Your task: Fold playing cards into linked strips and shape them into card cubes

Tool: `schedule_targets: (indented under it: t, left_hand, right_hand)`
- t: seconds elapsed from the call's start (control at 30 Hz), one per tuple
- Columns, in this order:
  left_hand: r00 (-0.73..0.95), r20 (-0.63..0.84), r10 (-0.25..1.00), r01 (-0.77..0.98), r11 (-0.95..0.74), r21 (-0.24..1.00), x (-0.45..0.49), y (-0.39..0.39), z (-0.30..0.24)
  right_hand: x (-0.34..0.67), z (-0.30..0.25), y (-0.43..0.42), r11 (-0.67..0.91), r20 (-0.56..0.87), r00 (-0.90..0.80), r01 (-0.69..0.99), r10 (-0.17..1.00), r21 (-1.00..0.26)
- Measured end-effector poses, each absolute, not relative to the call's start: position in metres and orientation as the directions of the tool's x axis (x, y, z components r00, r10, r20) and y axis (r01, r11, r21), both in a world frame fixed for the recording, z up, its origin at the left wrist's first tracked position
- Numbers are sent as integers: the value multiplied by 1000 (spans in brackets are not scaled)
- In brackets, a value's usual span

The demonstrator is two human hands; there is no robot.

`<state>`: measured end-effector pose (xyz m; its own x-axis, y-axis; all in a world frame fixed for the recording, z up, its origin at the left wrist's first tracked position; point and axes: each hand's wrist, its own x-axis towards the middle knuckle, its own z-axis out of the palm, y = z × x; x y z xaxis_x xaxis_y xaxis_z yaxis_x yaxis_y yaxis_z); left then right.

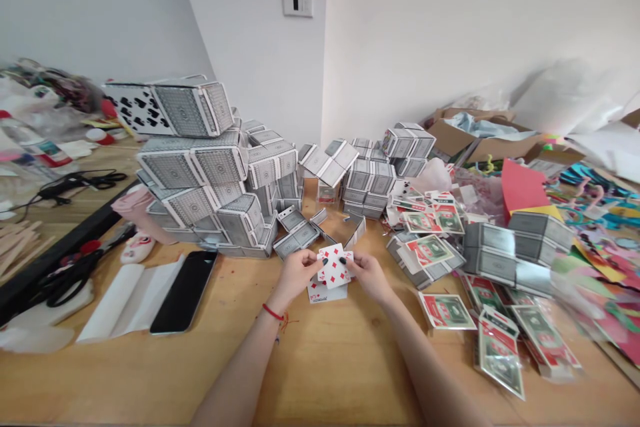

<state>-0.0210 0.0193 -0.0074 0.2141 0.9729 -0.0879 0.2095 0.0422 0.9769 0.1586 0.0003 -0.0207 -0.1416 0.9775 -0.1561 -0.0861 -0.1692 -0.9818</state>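
I watch my left hand (299, 272) and right hand (371, 275) pinch flat, unassembled cards (335, 271); built card blocks (219, 161) already stand stacked at left.

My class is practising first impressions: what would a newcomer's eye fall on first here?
Probably the tall stack of grey-patterned card blocks, left of centre. Next, in the middle, the left hand and right hand hold playing cards with red diamonds. Red-and-green card packs lie scattered on the right.
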Motion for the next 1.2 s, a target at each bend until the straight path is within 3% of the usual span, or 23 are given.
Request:
schedule_targets:
  t: [0.23,0.5,0.7,1.2]
  left_hand:
    - [134,-58,989,280,18,960,-20,19,-10]
    - [105,-163,981,103,152,983,-18,21,-3]
    - [80,-191,978,149,178,973,-17,20,-2]
    - [81,-163,983,179,147,973,-17,19,-1]
  right_hand:
    - [160,-21,0,-109,-91,-190,-87,978,-990]
    - [158,-25,0,-100,-80,-148,-134,986,-986]
    - [157,-26,1,-132,-98,-153,-231,983,-964]
    - [157,-23,0,-147,-110,-162,-238,981,-960]
